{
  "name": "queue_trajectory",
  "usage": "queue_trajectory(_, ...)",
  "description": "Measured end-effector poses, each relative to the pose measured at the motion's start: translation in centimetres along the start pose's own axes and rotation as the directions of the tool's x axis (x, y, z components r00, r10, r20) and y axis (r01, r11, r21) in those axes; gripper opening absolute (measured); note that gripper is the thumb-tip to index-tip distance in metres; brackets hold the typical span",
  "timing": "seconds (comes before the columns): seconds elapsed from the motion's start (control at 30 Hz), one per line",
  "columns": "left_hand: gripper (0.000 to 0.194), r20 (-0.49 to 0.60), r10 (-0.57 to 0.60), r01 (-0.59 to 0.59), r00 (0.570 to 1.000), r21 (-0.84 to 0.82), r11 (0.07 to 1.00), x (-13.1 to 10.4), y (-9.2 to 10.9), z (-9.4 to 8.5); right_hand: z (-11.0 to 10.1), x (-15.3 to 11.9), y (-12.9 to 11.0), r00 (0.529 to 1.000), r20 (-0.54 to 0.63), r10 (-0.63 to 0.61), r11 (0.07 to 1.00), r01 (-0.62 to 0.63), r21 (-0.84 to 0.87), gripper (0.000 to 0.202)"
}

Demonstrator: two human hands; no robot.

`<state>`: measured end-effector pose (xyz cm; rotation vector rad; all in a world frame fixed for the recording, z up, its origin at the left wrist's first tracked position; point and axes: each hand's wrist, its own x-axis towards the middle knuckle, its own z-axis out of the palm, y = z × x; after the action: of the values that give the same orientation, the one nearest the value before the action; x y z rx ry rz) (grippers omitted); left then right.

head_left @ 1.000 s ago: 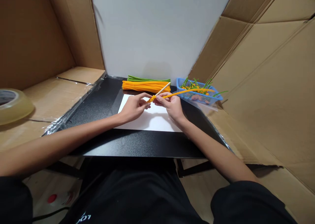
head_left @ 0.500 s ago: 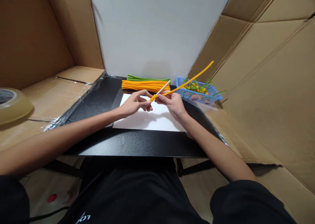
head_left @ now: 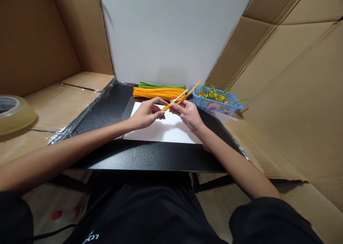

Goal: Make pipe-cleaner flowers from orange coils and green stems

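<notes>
Above a white sheet (head_left: 163,134), both of my hands meet at a thin pale stick (head_left: 182,94) that slants up to the right. An orange pipe cleaner (head_left: 195,86) is coiled around the stick's lower part, its free end rising past the stick's tip. My left hand (head_left: 144,114) pinches the coiled end between thumb and forefinger. With closed fingertips, my right hand (head_left: 189,116) grips the pipe cleaner just above the coils, beside the stick. The lowest end of the stick is hidden by the left fingers.
Behind the hands lie a bundle of orange pipe cleaners (head_left: 155,93) and some green ones (head_left: 160,85). A blue basket (head_left: 206,102) of orange and green pieces stands at the right. A tape roll (head_left: 23,117) sits left on cardboard, beside the black table (head_left: 144,156).
The pipe cleaner's free end has swung left and down, closer to the stick, and shows shorter. Both hands stay nearly in the same place, still pinching.
</notes>
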<state>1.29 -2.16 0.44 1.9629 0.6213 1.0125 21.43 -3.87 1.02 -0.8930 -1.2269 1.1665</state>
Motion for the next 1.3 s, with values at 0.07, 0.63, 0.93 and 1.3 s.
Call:
queue_trajectory(0.07, 0.035, -0.004, -0.036, 0.036, 0.999, -0.04, 0.999, 0.0, -0.1, 0.1, 0.0, 0.0, 0.1, 1.0, 0.005, -0.004, 1.0, 0.004, -0.029, 0.041)
queue_trajectory(0.63, 0.033, -0.093, -0.078, 0.074, 0.993, -0.043, 0.996, -0.8, -0.1, 1.4, 0.4, -0.5, 0.3, 0.994, 0.064, 0.084, 0.995, -0.08, -0.061, 0.04)
queue_trajectory(0.93, 0.025, 0.024, -0.129, 0.13, 0.991, -0.303, 0.944, -0.1, 0.3, 0.8, -0.6, 0.2, -0.2, 0.991, 0.11, 0.073, 0.993, -0.062, -0.102, 0.04)
queue_trajectory(1.3, 0.024, 0.295, -0.18, 0.325, 0.938, -0.571, 0.754, 0.2, 0.2, -0.4, -0.5, -0.1, -0.9, 0.957, 0.192, 0.216, 0.972, -0.23, 0.054, 0.041)
